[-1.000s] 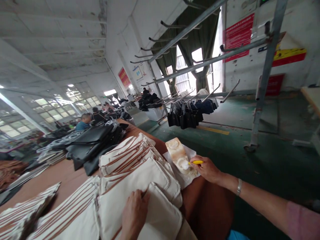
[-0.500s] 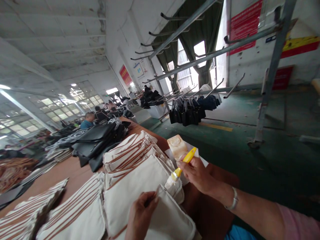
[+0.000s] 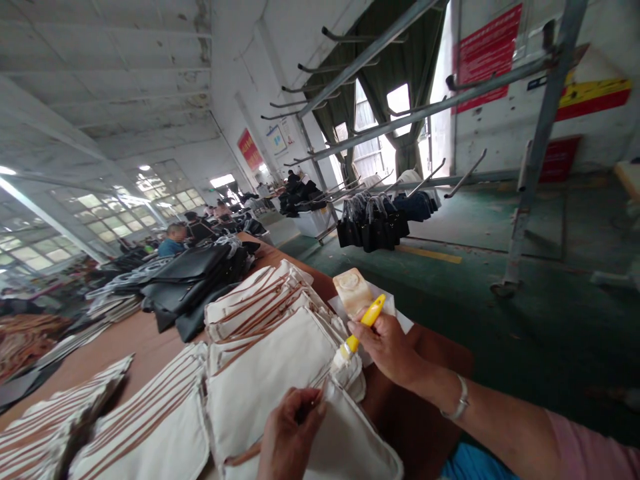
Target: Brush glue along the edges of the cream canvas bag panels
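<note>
In the head view my right hand [image 3: 390, 350] grips a paintbrush [image 3: 370, 313] by its yellow handle. The brush's pale bristles point down at the edge of a white bag piece [image 3: 357, 423], very close to or touching it. My left hand [image 3: 295, 427] pinches that piece's upper edge between thumb and fingers. Under it lies a stack of white bag pieces [image 3: 273, 357] with brown trim. Just beyond my right hand stands a stained, cream-coloured container [image 3: 353, 291] on a white sheet [image 3: 403, 321].
More white pieces [image 3: 150, 427] lie in rows on the brown table [image 3: 115, 337]. Black bags [image 3: 187, 280] are piled farther back. A metal rack [image 3: 530, 160] with hanging black bags [image 3: 373, 227] stands beyond the table's right edge. Several people sit in the background.
The piece in my left hand has shifted slightly right, and the hand with it. The brush has moved a little left and down along the edge.
</note>
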Action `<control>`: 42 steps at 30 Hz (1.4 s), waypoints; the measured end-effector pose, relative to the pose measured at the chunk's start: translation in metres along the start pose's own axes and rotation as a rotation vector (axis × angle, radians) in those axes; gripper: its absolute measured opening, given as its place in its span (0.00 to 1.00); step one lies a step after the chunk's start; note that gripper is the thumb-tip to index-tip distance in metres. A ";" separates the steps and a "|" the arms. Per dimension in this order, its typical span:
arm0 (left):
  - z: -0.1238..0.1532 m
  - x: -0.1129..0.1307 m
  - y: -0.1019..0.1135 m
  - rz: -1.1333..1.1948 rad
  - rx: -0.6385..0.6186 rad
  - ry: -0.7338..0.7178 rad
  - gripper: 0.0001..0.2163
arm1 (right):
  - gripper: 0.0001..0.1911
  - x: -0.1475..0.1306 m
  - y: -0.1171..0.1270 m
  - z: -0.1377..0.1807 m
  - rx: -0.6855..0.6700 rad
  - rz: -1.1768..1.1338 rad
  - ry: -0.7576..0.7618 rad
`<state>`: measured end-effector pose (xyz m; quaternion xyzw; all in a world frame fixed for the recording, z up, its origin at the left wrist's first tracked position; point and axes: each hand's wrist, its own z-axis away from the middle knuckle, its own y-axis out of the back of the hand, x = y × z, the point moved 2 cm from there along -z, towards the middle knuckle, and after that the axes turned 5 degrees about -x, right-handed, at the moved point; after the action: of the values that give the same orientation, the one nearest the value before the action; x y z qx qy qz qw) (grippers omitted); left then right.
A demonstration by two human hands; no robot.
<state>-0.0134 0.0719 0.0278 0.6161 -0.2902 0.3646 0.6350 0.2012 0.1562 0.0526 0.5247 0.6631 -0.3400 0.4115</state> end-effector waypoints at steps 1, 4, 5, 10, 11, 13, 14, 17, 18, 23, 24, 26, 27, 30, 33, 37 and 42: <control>0.000 0.000 0.000 0.004 -0.003 -0.001 0.19 | 0.11 -0.001 -0.002 0.002 -0.030 -0.019 -0.013; 0.003 0.002 -0.001 0.007 -0.024 -0.020 0.19 | 0.11 0.002 -0.008 0.005 -0.084 -0.013 -0.036; 0.005 0.002 -0.001 0.004 -0.026 -0.031 0.20 | 0.12 0.005 -0.007 0.004 -0.068 0.008 -0.034; 0.021 0.006 -0.002 -0.046 0.014 -0.142 0.19 | 0.13 0.020 0.009 -0.003 0.019 -0.007 -0.053; 0.024 0.008 -0.003 -0.070 0.028 -0.171 0.19 | 0.13 0.022 0.012 -0.003 0.018 -0.045 -0.083; 0.030 0.011 -0.007 -0.119 0.054 -0.222 0.19 | 0.15 0.023 0.012 0.000 0.005 -0.135 -0.167; 0.032 0.012 -0.009 -0.138 0.063 -0.244 0.19 | 0.15 0.023 0.010 0.002 -0.011 -0.179 -0.212; 0.036 0.015 -0.014 -0.158 0.057 -0.294 0.17 | 0.16 0.021 0.000 0.011 -0.100 -0.299 -0.335; 0.036 0.016 -0.015 -0.158 0.053 -0.302 0.16 | 0.16 0.019 -0.003 0.013 -0.138 -0.337 -0.368; 0.039 0.017 -0.016 -0.168 0.054 -0.274 0.20 | 0.16 0.013 0.004 0.014 -0.224 -0.474 -0.455; 0.039 0.017 -0.017 -0.167 0.060 -0.264 0.20 | 0.16 0.013 0.007 0.012 -0.197 -0.475 -0.452; 0.037 0.016 -0.018 -0.157 0.068 -0.250 0.21 | 0.17 0.016 0.012 0.009 -0.129 -0.448 -0.438; 0.036 0.016 -0.019 -0.149 0.066 -0.246 0.20 | 0.17 0.019 0.011 0.009 -0.115 -0.430 -0.436; 0.032 0.011 -0.021 -0.147 0.046 -0.219 0.17 | 0.16 0.024 0.003 0.014 -0.156 -0.414 -0.455; 0.030 0.006 -0.020 -0.201 0.008 -0.154 0.10 | 0.15 0.021 -0.001 0.019 -0.198 -0.454 -0.470; 0.028 0.011 -0.011 -0.422 -0.049 -0.144 0.08 | 0.15 0.013 0.019 0.019 -0.061 -0.531 -0.466; 0.025 0.034 0.001 -0.596 -0.110 -0.086 0.07 | 0.18 0.013 0.058 0.021 0.115 -0.653 -0.412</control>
<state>0.0067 0.0508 0.0578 0.6537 -0.1426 0.1196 0.7336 0.2599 0.1558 0.0312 0.2288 0.6786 -0.5879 0.3761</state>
